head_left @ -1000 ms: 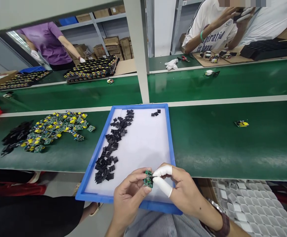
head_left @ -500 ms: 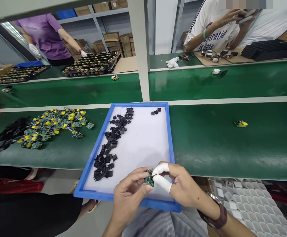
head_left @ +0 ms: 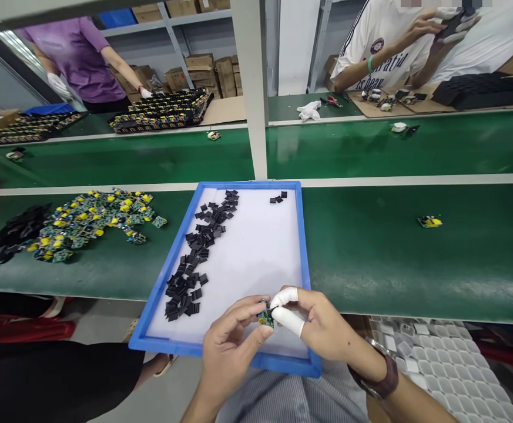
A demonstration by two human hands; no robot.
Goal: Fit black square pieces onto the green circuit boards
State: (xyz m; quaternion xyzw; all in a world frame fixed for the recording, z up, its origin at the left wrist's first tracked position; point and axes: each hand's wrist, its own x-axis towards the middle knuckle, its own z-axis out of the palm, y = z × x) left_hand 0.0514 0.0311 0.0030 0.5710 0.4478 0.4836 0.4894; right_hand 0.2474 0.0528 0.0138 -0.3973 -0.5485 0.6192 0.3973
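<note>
Over the near end of a blue-rimmed tray (head_left: 302,247), my left hand (head_left: 234,341) grips a small green circuit board (head_left: 265,316) between thumb and fingers. My right hand (head_left: 311,320), with white finger cots on thumb and forefinger, pinches a small black piece (head_left: 272,310) against the board's right side. The fingertips partly hide both parts. Many flat black pieces (head_left: 201,238) lie in a loose band along the tray's left side. A few more black pieces (head_left: 278,198) sit at its far right corner.
Left of the tray is a heap of circuit boards (head_left: 93,220) beside a black pile (head_left: 20,226). One board (head_left: 430,221) lies to the right. Beyond, a green belt (head_left: 150,153) carries single parts, and two people work. A white post (head_left: 251,88) rises behind the tray.
The board has tilted slightly in my left hand, showing some yellow. Both hands stay close together. Parts on the far belt have shifted right, and a co-worker's raised hands have moved.
</note>
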